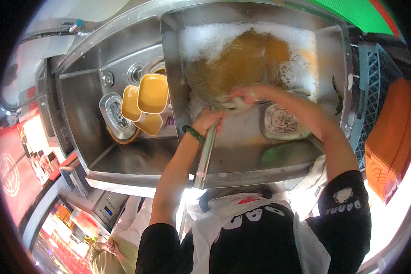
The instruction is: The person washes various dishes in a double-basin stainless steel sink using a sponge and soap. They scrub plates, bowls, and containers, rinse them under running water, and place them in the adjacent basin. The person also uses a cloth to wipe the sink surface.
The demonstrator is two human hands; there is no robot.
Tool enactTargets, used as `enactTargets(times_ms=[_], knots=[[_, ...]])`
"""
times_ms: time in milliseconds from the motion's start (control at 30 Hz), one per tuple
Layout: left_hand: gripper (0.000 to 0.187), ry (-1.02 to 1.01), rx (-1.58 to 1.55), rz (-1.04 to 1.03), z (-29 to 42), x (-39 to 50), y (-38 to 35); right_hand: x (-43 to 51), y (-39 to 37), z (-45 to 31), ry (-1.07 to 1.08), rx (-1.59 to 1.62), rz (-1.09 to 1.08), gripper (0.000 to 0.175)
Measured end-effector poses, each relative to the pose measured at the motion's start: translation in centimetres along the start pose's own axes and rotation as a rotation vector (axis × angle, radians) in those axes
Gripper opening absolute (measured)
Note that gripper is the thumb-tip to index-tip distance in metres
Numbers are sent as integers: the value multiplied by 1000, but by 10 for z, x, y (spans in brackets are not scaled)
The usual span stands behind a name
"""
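Observation:
My left hand [209,120], with a dark green bangle on its wrist, grips a long metal handle [205,154] that slants over the front edge of the right sink basin. The handle leads to a large round metal pan [239,65], blurred, with brownish stain or liquid over its inside. At the pan's near edge my right hand [246,96] holds a pale, blurred cloth or pad [237,103] against it. White suds [205,37] lie around the pan's far side. Right of my hands a clear or metal rectangular tray [283,120] lies low in the basin.
In the left basin are several yellow dishes [152,93], an oval metal dish [116,114] and a drain fitting [136,73]. A faucet [76,26] is at the upper left. Orange stacked trays [390,137] and a blue crate [368,85] stand at right. A person's hands [111,245] show at lower left.

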State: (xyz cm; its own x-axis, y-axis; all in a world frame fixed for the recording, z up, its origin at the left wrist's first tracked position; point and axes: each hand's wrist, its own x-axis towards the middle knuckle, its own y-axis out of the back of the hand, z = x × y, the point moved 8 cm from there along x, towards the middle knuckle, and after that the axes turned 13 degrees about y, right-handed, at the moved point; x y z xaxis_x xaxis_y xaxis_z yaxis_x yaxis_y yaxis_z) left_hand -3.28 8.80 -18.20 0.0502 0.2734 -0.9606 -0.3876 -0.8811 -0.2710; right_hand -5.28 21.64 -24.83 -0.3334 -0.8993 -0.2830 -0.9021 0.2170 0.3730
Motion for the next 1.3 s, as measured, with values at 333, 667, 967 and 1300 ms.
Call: enactTargets(times_ms=[333, 667, 967, 1300], knots=[[52, -804, 643, 968, 31, -156, 13, -262, 69, -23, -587, 289, 1695, 41], [57, -933, 1184, 1189, 10, -184, -63, -93, 85, -231, -170, -543, 1100, 40], [53, -865, 1295, 1424, 15, -201, -43, -63, 125, -58, -172, 420, 522, 48], [67, -701, 1090, 1324, 25, -187, -15, -225, 93, -98, -381, 401, 1715, 44]])
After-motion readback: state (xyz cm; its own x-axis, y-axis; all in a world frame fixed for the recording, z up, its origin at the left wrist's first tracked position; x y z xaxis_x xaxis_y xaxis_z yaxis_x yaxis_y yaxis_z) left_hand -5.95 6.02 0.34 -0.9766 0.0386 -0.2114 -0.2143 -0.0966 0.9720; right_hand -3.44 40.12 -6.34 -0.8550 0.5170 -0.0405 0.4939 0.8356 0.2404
